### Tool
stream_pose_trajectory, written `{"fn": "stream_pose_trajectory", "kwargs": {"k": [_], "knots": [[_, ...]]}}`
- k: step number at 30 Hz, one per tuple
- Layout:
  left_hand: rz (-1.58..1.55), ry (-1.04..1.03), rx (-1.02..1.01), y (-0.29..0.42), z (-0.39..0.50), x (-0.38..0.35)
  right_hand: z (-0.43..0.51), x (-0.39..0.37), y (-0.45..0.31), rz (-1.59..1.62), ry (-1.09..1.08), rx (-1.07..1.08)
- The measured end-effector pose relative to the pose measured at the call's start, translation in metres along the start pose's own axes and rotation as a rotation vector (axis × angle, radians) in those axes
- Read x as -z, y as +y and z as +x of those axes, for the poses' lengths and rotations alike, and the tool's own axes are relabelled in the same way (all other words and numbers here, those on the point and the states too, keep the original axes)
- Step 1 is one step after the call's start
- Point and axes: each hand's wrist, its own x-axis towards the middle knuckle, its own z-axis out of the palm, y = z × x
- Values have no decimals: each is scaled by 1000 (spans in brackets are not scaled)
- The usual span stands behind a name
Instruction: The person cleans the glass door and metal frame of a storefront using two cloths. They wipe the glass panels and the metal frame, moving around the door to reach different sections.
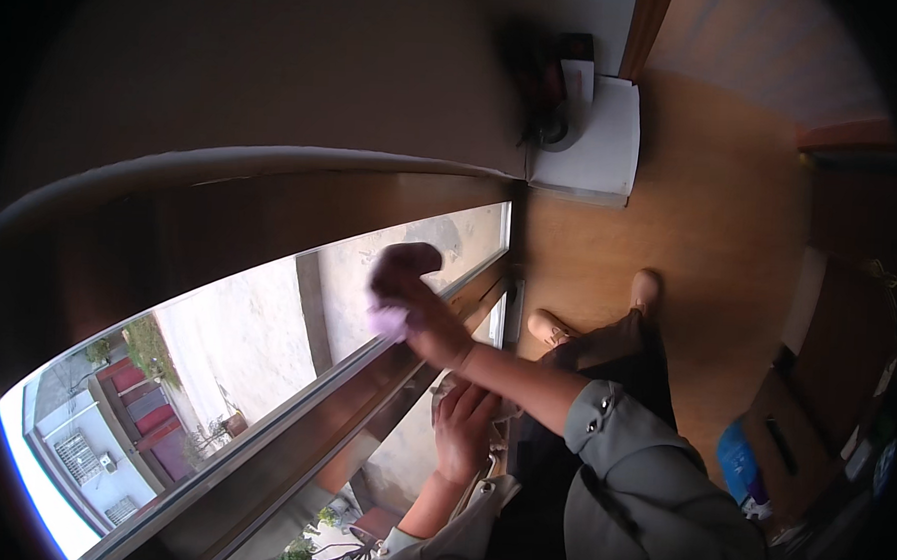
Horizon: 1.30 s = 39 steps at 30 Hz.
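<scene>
My right hand point(437, 330), blurred, reaches across to the window and grips a purple cloth point(390, 319). A dark, rounded part above the fingers lies over the glass pane point(243, 338); whether it is cloth, shadow or reflection I cannot tell. Lower down, my left hand point(463, 434) is beside the window frame point(353, 403), its fingers curled over what looks like a crumpled pale cloth point(504, 408). The fingertips and most of that pale item are partly hidden by the right forearm.
A white box or small cabinet point(597, 151) with dark items stands at the wall's corner. My shoes point(645, 288) are on the wooden-toned floor point(705, 239). A cardboard box point(794, 438) and a blue package point(741, 458) sit at the right. Outside are buildings and plants.
</scene>
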Motion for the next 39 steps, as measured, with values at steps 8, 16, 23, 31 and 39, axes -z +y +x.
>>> {"fn": "stream_pose_trajectory", "kwargs": {"k": [8, 16, 23, 31, 39], "knots": [[272, 506, -208, 25, 6, 69, -6, 52, 52, -210, 403, -144], [462, 394, 3, 7, 33, 65, 90, 22, -10, -143, 260, 89], [346, 224, -1, -19, 57, -4, 26, 20, 122, -117, 415, -43], [305, 125, -15, -42, 72, -58, -46, 43, 311, -270, 507, -684], [271, 21, 15, -52, 61, -55, -15, 15, 185, -18, 408, -289]]}}
